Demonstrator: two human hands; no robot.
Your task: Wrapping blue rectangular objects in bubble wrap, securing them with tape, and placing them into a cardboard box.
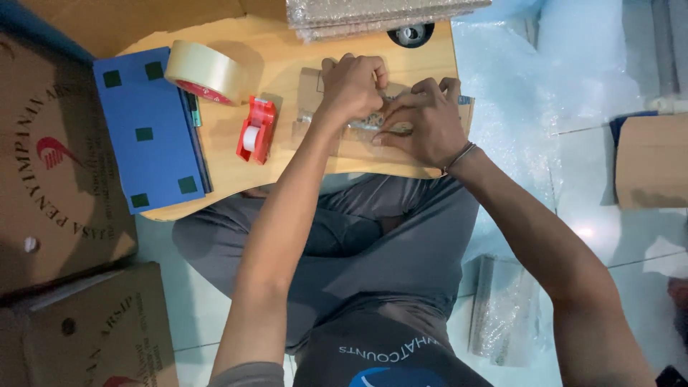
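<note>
Left of the work: blue flat board (150, 129), clear tape roll (204, 72), red tape dispenser (256, 130). Flat brown cardboard parcel (358, 147) lies on wooden lap board (236, 168). Left hand (352, 86) fisted, pinching it; right hand (419, 122) pressing flat. Likely light, stiff; grip by edges. Hands hide parcel's middle.

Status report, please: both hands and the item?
Left hand and right hand both pressing on flat cardboard packet. Red tape dispenser beside, apart. Nothing blocking.
</note>
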